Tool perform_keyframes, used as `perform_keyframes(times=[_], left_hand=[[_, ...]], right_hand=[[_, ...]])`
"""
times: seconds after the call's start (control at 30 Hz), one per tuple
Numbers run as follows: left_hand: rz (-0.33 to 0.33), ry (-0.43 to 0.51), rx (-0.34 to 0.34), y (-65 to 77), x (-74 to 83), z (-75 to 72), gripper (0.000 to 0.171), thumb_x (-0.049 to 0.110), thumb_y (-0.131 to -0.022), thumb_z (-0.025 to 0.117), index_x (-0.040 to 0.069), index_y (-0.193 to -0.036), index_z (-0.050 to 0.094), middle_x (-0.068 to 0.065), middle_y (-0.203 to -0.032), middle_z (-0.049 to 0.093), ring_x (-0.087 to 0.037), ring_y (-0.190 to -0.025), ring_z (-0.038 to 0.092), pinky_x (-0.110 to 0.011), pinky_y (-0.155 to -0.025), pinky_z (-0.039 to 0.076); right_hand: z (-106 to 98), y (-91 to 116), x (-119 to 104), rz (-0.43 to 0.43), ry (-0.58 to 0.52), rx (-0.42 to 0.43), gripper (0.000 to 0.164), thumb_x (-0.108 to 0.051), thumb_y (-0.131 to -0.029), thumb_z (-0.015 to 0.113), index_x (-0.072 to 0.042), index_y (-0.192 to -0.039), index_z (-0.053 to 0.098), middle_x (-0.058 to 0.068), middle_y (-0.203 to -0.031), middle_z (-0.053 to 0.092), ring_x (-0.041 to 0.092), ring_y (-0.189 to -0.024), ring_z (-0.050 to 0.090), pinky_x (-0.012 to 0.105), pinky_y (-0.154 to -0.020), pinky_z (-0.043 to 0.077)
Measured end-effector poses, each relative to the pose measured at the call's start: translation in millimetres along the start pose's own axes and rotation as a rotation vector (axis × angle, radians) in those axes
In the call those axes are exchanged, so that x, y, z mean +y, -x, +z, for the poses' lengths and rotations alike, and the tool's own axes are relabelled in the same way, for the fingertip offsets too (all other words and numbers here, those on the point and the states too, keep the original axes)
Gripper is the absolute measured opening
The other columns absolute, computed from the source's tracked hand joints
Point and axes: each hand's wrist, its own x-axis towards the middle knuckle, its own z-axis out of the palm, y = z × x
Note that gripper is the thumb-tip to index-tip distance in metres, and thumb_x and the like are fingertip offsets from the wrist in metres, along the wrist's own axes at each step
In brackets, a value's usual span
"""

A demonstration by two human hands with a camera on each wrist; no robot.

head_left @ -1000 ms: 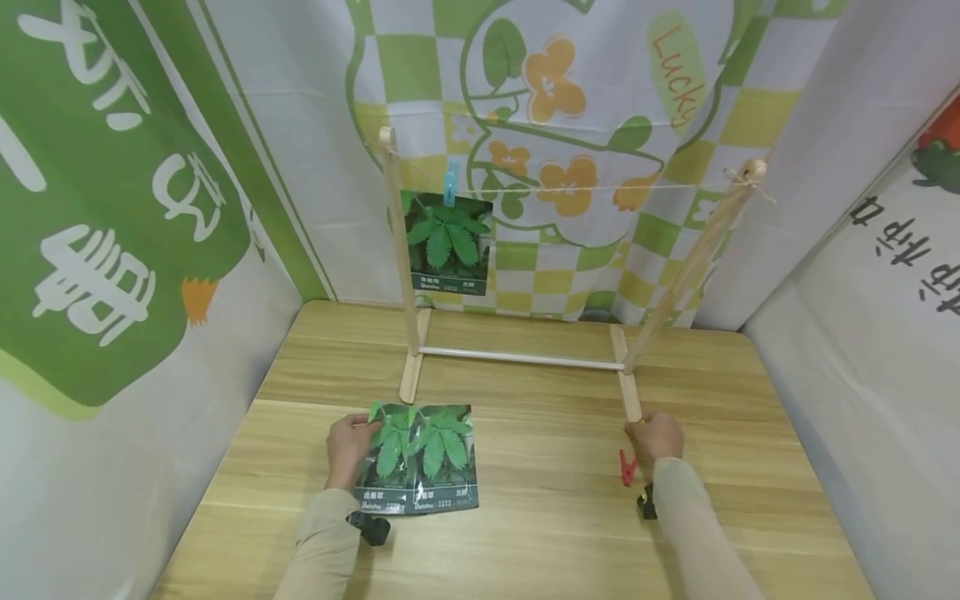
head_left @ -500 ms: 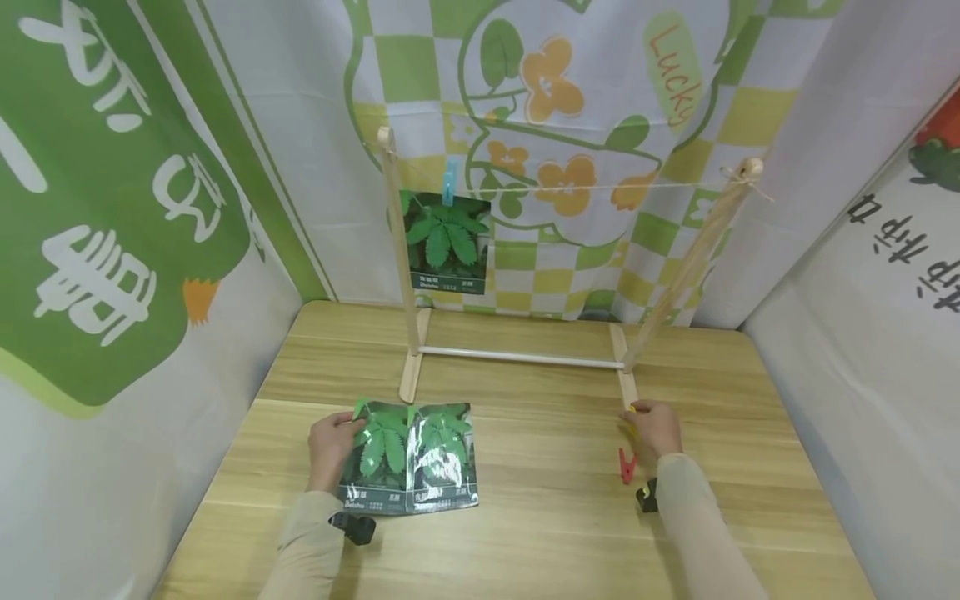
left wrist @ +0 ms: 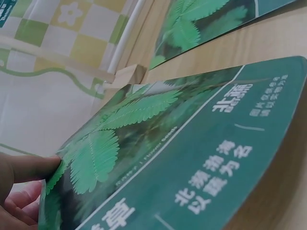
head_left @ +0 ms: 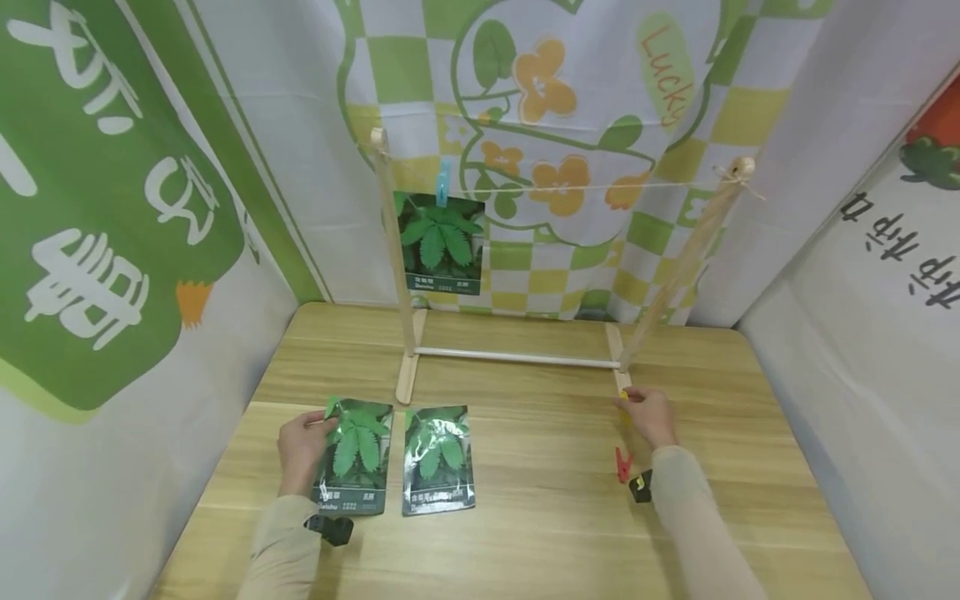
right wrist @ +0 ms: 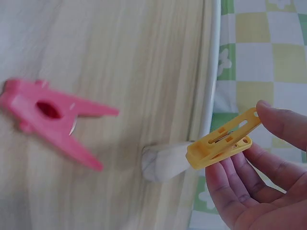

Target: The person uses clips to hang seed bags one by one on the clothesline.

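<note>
My left hand (head_left: 302, 450) pinches the upper left edge of a green seed packet (head_left: 352, 458) with a leaf picture, thumb on one face and fingers behind in the left wrist view. A second seed packet (head_left: 438, 460) lies flat on the table just right of it. My right hand (head_left: 651, 417) holds a yellow clothespin (right wrist: 223, 139) between thumb and fingers, near the right foot of the wooden stand. On the table below that hand lies a red clothespin (head_left: 623, 465), which looks pink in the right wrist view.
A wooden stand with a left post (head_left: 393, 250), a right post (head_left: 682, 267) and a white crossbar (head_left: 517, 358) stands at the back. Along its string (head_left: 585, 188), a blue clothespin (head_left: 443, 185) holds a third packet (head_left: 441, 246). Printed cloths hang behind the table (head_left: 540, 542).
My left hand has drawn its packet left, off the other one, so a gap now shows between them. My right hand has lifted the yellow clothespin and moved slightly toward the stand.
</note>
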Motion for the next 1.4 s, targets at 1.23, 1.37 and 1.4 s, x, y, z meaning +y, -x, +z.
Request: perform_keyframes(times=[1.23, 1.37, 1.4], left_hand=[[-0.005, 0.259, -0.091, -0.5, 45.5, 11.1, 0.045, 0.027, -0.095, 0.061, 0.000, -0.131, 0.055, -0.019, -0.132, 0.059, -0.030, -0.122, 0.052, -0.045, -0.105, 0.040], [0.022, 0.290, -0.102, -0.3, 53.9, 9.0, 0.048, 0.027, -0.096, 0.060, -0.001, -0.135, 0.051, -0.021, -0.135, 0.056, -0.033, -0.126, 0.051, -0.047, -0.109, 0.039], [0.028, 0.302, -0.102, -0.3, 56.1, 8.5, 0.049, 0.026, -0.096, 0.061, -0.001, -0.136, 0.051, -0.022, -0.135, 0.056, -0.033, -0.125, 0.052, -0.046, -0.108, 0.040]], right_hand=[[-29, 7, -49, -0.089, -0.158, 0.027, 0.044, -0.020, -0.095, 0.064, 0.005, -0.130, 0.056, 0.027, -0.124, 0.062, 0.033, -0.108, 0.061, 0.019, -0.076, 0.047], [-33, 9, -57, -0.099, -0.167, 0.036, 0.044, -0.020, -0.094, 0.065, 0.005, -0.130, 0.057, 0.026, -0.123, 0.063, 0.031, -0.106, 0.062, 0.015, -0.074, 0.046], [-35, 10, -59, -0.103, -0.169, 0.036, 0.044, -0.020, -0.094, 0.065, 0.005, -0.130, 0.057, 0.026, -0.123, 0.063, 0.031, -0.106, 0.062, 0.015, -0.074, 0.046]])
